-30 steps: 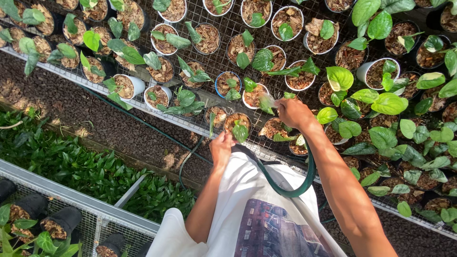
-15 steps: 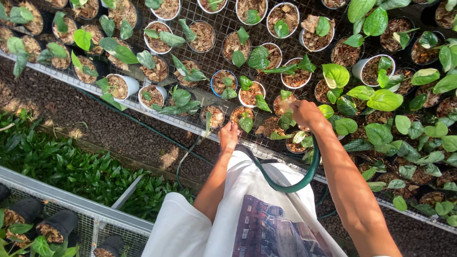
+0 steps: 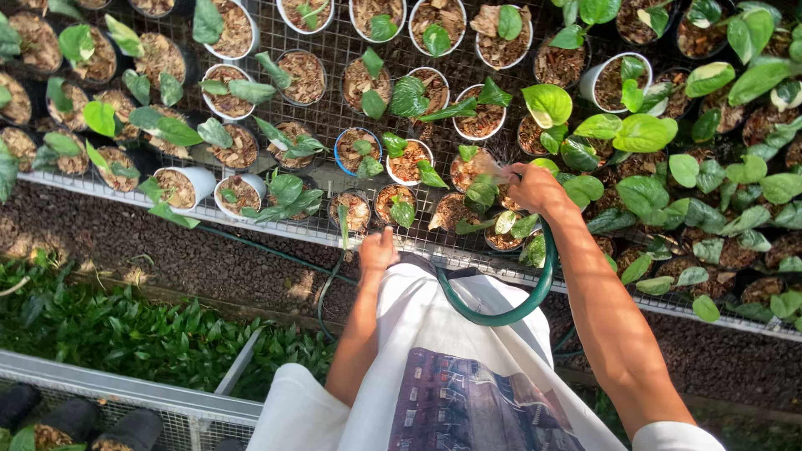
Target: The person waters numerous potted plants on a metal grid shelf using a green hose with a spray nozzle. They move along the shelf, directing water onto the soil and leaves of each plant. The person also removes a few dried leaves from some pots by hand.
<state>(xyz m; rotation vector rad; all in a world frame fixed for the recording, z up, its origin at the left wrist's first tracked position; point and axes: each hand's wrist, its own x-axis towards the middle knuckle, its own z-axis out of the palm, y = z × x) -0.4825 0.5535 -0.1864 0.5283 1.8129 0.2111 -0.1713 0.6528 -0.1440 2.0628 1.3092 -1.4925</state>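
My right hand (image 3: 537, 189) grips the end of a green garden hose (image 3: 510, 311), which loops down in front of my white shirt. The hose end points at small potted plants (image 3: 473, 194) on a wire mesh bench (image 3: 334, 88). My left hand (image 3: 378, 250) rests at the front edge of the bench, fingers curled, just below a small pot with bark chips (image 3: 393, 200). Whether it grasps anything is unclear.
Many white and black pots (image 3: 182, 185) with young green leaves fill the bench. Larger leafy plants (image 3: 668, 159) crowd the right side. Below the bench lie dark gravel (image 3: 109, 242), low green groundcover (image 3: 100, 326) and another mesh bench (image 3: 100, 409) at bottom left.
My right hand has shifted slightly right and up over the pots with the hose. My left hand has dropped from the pots to the bench's front edge.
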